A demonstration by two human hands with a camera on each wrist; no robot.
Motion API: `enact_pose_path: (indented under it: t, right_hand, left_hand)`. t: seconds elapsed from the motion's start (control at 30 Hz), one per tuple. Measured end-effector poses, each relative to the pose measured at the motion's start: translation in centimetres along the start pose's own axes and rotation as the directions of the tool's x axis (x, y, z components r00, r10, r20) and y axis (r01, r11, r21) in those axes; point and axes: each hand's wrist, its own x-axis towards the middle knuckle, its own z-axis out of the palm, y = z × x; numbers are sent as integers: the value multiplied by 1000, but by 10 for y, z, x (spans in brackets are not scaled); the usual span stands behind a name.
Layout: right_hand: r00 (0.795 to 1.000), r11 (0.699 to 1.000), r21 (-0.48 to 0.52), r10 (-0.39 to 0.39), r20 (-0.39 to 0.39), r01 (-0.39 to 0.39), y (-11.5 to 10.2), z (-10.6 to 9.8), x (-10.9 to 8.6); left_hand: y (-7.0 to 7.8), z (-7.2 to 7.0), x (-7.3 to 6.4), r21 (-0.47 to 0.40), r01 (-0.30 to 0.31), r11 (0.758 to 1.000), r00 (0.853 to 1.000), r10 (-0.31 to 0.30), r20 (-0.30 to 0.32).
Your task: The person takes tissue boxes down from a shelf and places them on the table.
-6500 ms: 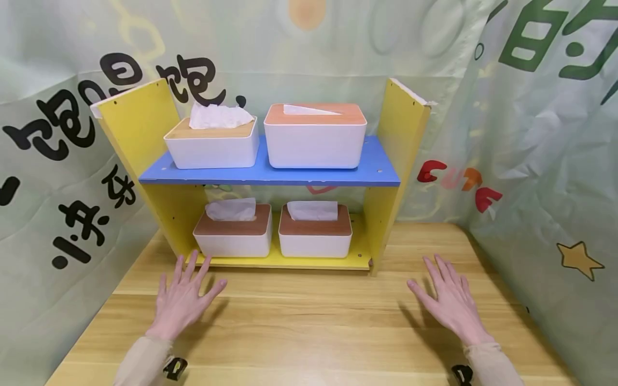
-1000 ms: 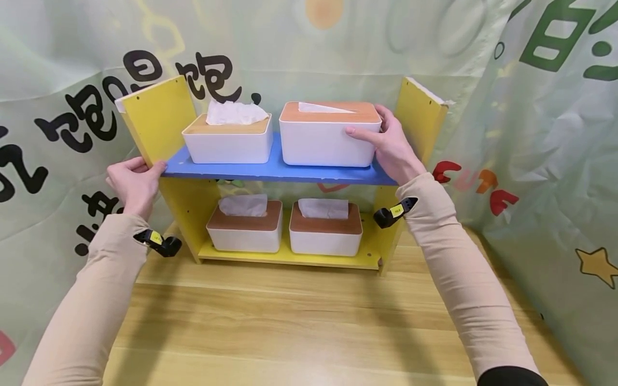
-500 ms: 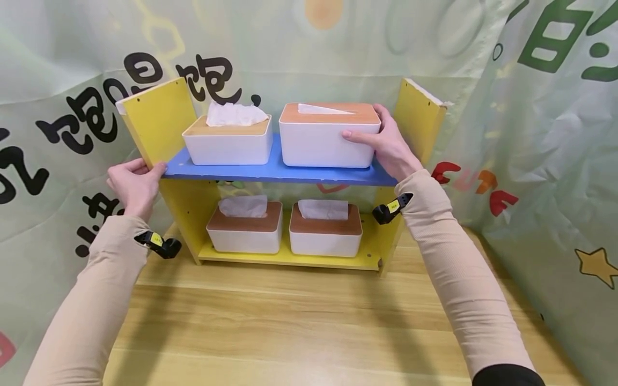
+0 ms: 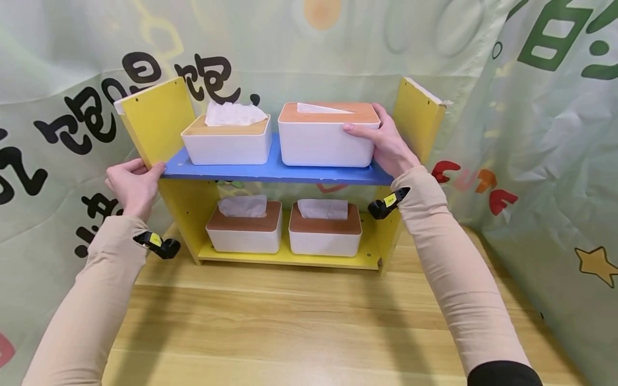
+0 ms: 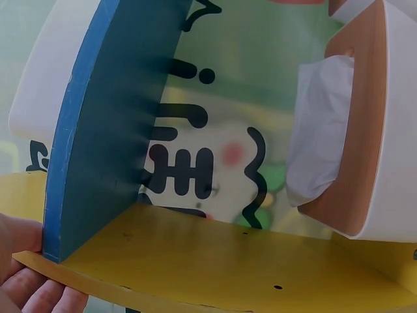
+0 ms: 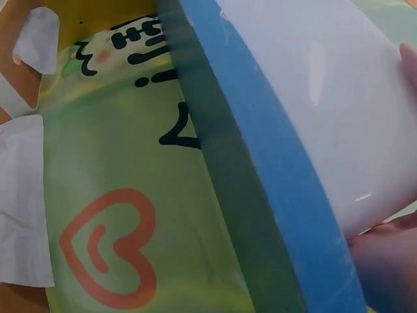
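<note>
Tissue box (image 4: 328, 143), likely light, stiff and slippery, best held by both ends; clasped in right grip (image 4: 390, 143), with shelf edge (image 4: 176, 175) pinched in left grip (image 4: 132, 185).

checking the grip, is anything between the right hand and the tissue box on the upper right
Nothing visible: the right hand holds the tissue box directly, thumb on its front and fingers at its right end. The yellow side panel is on the hand's other side, not between them.
</note>
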Motion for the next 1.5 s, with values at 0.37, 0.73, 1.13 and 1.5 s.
enact_pose_path:
  t: [0.37, 0.73, 1.13, 1.5]
  right_hand:
    - [1000, 998, -63, 25, -7, -25, 0, 0, 1]
    - [1000, 997, -72, 17, -8, -17, 1, 0, 4]
    - [999, 997, -64, 36, 33, -34, 1, -5, 6]
    - [997, 996, -79, 43, 66, -38, 2, -8, 8]
  left_hand:
    - [0, 0, 2, -2, -5, 1000, 1000, 5, 4]
    - [-1, 0, 1, 3, -33, 999, 999, 33, -3]
    - [1, -1, 1, 6, -22, 1000, 1000, 22, -2]
    - [0, 0, 1, 2, -14, 1000, 1000, 14, 7]
